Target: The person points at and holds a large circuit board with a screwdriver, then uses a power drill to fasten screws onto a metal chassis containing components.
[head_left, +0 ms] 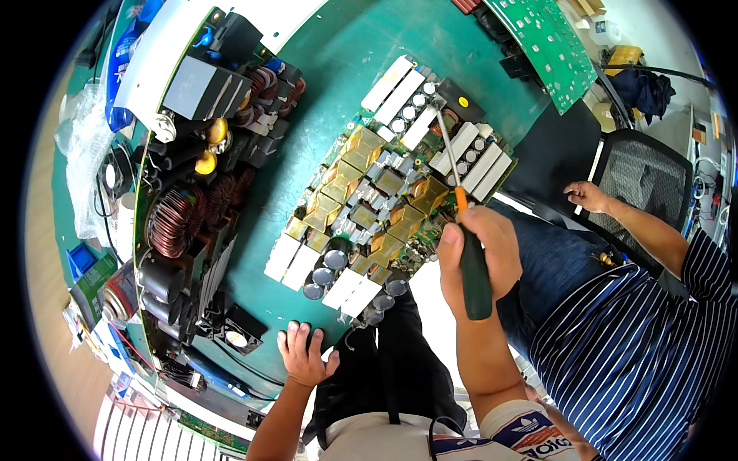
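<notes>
White lettering and a logo stand on the wearer's right sleeve [530, 430], white characters on a blue bag [121, 69], and a round yellow label [463, 101], too small to read, on the circuit board's [388, 183] black block [453, 91].

Exact tip contact of screwdriver [461, 198] unclear.

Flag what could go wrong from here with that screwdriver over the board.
The screwdriver in the right hand points at tightly packed capacitors; a slip might dent one. The left hand rests on the green tabletop, not the circuit board, so pushing could shift it. A co-worker's striped shirt is close on the right; a bump might jog the tool.
</notes>
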`<state>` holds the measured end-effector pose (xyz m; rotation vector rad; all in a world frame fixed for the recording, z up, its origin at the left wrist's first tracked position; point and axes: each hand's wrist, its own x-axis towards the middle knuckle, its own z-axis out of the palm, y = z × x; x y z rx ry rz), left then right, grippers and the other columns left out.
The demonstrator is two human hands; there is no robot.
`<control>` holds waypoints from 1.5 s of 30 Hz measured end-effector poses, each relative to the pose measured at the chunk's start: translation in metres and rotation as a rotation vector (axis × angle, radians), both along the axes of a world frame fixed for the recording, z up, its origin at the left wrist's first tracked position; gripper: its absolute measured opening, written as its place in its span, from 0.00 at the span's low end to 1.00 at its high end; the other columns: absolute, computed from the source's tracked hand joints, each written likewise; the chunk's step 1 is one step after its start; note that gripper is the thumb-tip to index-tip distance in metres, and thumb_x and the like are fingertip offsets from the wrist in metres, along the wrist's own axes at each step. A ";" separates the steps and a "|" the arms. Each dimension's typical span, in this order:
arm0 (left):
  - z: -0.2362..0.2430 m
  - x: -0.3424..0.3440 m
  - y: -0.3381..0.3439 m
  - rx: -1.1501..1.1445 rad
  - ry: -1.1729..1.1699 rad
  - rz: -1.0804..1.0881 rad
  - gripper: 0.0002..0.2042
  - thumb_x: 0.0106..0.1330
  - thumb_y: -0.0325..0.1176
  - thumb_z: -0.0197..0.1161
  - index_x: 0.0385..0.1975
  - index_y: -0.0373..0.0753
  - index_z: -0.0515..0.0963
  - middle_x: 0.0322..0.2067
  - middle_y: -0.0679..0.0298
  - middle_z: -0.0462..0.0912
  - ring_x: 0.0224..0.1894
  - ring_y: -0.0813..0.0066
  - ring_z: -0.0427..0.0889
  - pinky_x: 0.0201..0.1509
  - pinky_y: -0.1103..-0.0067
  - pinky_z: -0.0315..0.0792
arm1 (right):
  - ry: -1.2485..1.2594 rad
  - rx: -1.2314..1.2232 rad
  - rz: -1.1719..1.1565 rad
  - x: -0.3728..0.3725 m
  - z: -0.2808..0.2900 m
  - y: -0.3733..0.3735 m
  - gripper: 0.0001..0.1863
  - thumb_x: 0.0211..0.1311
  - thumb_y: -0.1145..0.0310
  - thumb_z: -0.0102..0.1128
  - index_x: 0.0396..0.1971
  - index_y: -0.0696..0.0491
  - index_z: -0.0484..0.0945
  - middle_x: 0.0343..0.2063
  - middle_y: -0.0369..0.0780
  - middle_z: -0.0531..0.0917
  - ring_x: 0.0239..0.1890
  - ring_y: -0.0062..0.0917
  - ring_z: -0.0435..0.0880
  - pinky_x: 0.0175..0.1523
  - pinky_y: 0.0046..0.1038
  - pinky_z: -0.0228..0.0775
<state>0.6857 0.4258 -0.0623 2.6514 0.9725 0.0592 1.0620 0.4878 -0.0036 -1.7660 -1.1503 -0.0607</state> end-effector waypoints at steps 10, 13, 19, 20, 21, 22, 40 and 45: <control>0.001 0.001 0.003 -0.008 -0.005 -0.001 0.24 0.62 0.50 0.54 0.48 0.36 0.75 0.57 0.49 0.69 0.64 0.44 0.64 0.66 0.49 0.51 | 0.011 -0.006 -0.007 -0.005 -0.001 -0.003 0.11 0.50 0.81 0.67 0.35 0.62 0.78 0.28 0.47 0.81 0.27 0.37 0.81 0.34 0.32 0.75; 0.002 0.001 0.002 -0.006 -0.009 0.005 0.24 0.62 0.50 0.54 0.48 0.37 0.75 0.57 0.49 0.69 0.64 0.45 0.64 0.66 0.49 0.51 | 0.024 -0.058 -0.079 0.001 0.003 0.000 0.10 0.56 0.76 0.65 0.37 0.61 0.77 0.31 0.46 0.81 0.30 0.33 0.80 0.39 0.29 0.73; 0.003 0.002 0.003 -0.020 -0.036 0.029 0.23 0.62 0.50 0.55 0.49 0.39 0.76 0.57 0.51 0.71 0.64 0.47 0.66 0.66 0.51 0.53 | 0.059 -0.089 -0.118 0.005 0.007 -0.007 0.12 0.61 0.71 0.63 0.41 0.61 0.75 0.32 0.44 0.80 0.30 0.25 0.79 0.38 0.24 0.71; 0.002 0.001 0.003 -0.025 -0.043 0.035 0.23 0.62 0.50 0.55 0.48 0.40 0.76 0.56 0.51 0.71 0.64 0.47 0.66 0.66 0.51 0.53 | 0.102 -0.079 -0.125 0.003 0.006 -0.011 0.12 0.59 0.73 0.64 0.40 0.61 0.76 0.32 0.45 0.81 0.30 0.28 0.80 0.39 0.25 0.72; 0.002 0.001 0.003 -0.030 -0.050 0.041 0.22 0.62 0.50 0.55 0.48 0.40 0.76 0.56 0.52 0.71 0.63 0.48 0.67 0.67 0.52 0.53 | 0.145 -0.068 -0.132 0.002 0.007 -0.013 0.12 0.57 0.74 0.66 0.39 0.62 0.76 0.32 0.47 0.82 0.30 0.31 0.80 0.39 0.27 0.73; 0.002 0.001 0.003 -0.033 -0.044 0.043 0.22 0.62 0.50 0.55 0.48 0.41 0.77 0.56 0.53 0.72 0.63 0.49 0.67 0.67 0.52 0.53 | 0.151 -0.073 -0.129 0.002 0.009 -0.013 0.12 0.57 0.73 0.66 0.39 0.62 0.76 0.32 0.47 0.82 0.30 0.31 0.80 0.39 0.27 0.73; 0.004 -0.003 0.010 -0.132 -0.057 0.017 0.21 0.58 0.51 0.58 0.45 0.44 0.79 0.52 0.57 0.74 0.63 0.53 0.68 0.68 0.54 0.51 | 0.023 -0.206 0.008 -0.004 0.025 0.006 0.09 0.62 0.71 0.60 0.36 0.61 0.73 0.25 0.45 0.76 0.22 0.28 0.74 0.28 0.26 0.66; 0.000 -0.008 0.008 -0.151 -0.103 0.025 0.22 0.59 0.51 0.58 0.46 0.44 0.78 0.53 0.57 0.74 0.63 0.53 0.67 0.68 0.54 0.51 | -0.007 -0.172 0.047 0.003 0.025 0.014 0.09 0.64 0.69 0.56 0.37 0.59 0.72 0.22 0.42 0.74 0.20 0.21 0.70 0.27 0.23 0.63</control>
